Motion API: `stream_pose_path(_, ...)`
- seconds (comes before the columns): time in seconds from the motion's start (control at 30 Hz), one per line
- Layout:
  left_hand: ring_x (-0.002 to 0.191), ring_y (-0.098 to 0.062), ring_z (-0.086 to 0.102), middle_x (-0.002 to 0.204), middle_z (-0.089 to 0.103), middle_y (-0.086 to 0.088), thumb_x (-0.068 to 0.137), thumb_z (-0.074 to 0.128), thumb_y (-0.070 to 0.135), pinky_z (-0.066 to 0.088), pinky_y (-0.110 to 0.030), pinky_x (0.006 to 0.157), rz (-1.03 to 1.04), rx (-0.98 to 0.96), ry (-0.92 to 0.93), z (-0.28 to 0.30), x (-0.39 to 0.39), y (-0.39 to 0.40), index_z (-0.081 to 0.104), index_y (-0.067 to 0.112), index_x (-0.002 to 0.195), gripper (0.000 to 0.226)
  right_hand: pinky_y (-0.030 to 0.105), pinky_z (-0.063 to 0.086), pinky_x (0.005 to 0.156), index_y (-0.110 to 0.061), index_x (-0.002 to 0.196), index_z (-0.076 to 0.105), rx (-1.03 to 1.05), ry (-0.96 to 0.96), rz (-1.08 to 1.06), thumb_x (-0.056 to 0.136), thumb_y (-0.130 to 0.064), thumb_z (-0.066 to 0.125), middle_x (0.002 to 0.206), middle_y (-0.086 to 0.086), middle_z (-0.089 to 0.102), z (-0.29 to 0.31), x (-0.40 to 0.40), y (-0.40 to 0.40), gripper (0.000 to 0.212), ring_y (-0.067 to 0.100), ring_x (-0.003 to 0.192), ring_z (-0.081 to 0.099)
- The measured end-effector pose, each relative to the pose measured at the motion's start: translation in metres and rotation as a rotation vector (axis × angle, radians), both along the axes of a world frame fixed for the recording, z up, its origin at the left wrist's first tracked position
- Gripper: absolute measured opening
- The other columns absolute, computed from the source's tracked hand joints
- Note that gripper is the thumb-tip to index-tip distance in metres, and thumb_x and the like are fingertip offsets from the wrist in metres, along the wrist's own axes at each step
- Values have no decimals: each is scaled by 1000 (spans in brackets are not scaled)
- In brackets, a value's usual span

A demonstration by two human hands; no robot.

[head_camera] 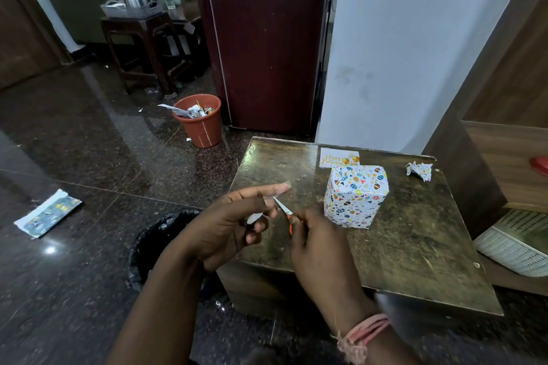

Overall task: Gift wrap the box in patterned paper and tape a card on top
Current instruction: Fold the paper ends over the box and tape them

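The box, wrapped in white paper with coloured balloons and hearts, stands upright on the worn brown table. Behind it lies a white "Happy Birthday" card, partly hidden by the box. My left hand holds a roll of clear tape, with a strip of tape stuck along its outstretched forefinger. My right hand grips small orange-handled scissors, whose blades point up and left at the tape strip. Both hands hover over the table's near left corner, left of the box.
A crumpled scrap of patterned paper lies at the table's far right. A black-lined bin sits on the floor under my left arm. An orange waste bucket and a paper offcut are on the dark floor. A white basket stands right.
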State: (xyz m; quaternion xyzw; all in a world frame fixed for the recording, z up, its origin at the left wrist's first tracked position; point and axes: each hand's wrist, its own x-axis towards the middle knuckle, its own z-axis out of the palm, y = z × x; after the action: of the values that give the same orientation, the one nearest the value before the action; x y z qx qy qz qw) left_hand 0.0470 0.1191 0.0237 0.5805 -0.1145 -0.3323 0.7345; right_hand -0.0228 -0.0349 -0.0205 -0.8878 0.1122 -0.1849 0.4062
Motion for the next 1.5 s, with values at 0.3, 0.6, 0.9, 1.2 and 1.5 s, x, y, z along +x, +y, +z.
stream_pose_path(0.3, 62, -7, 43, 85, 58, 0, 94, 62, 15, 33, -17, 49, -71, 13, 12, 0, -1, 0, 70, 21, 132, 39, 37, 45, 73, -14, 100, 62, -287, 292, -46, 104, -30, 45, 102, 11, 70, 1, 1, 3, 23, 32, 96, 67)
stream_pose_path(0.6, 62, -6, 41, 87, 56, 1, 94, 64, 18, 31, -16, 49, -13, 27, 35, -5, 6, 2, 71, 22, 131, 38, 33, 41, 66, -16, 86, 57, -328, 353, -64, 98, -36, 53, 94, 11, 71, 15, 1, 1, 24, 33, 93, 69)
stream_pose_path(0.9, 60, -4, 40, 87, 55, 2, 94, 60, 18, 30, -13, 44, 80, -98, 165, -10, 14, 4, 70, 18, 132, 39, 24, 40, 40, -9, 81, 59, 660, 325, 59, 101, -25, 56, 59, 2, 60, 27, 7, -5, 26, 21, 50, 64)
stream_pose_path(1.2, 62, -4, 40, 87, 56, 2, 93, 62, 21, 32, -13, 45, 68, -53, 158, -14, 17, -1, 71, 19, 132, 39, 36, 58, 63, 0, 89, 61, 986, 280, 133, 104, -20, 53, 69, 10, 69, 33, 9, -2, 25, 22, 61, 67)
stream_pose_path(1.5, 62, -3, 43, 88, 57, 0, 98, 58, 19, 36, -12, 45, 49, -134, 201, -17, 18, 2, 63, 14, 140, 43, 19, 57, 53, 9, 95, 69, 1470, 288, 185, 97, -4, 60, 80, 19, 70, 37, 1, -2, 16, 13, 55, 66)
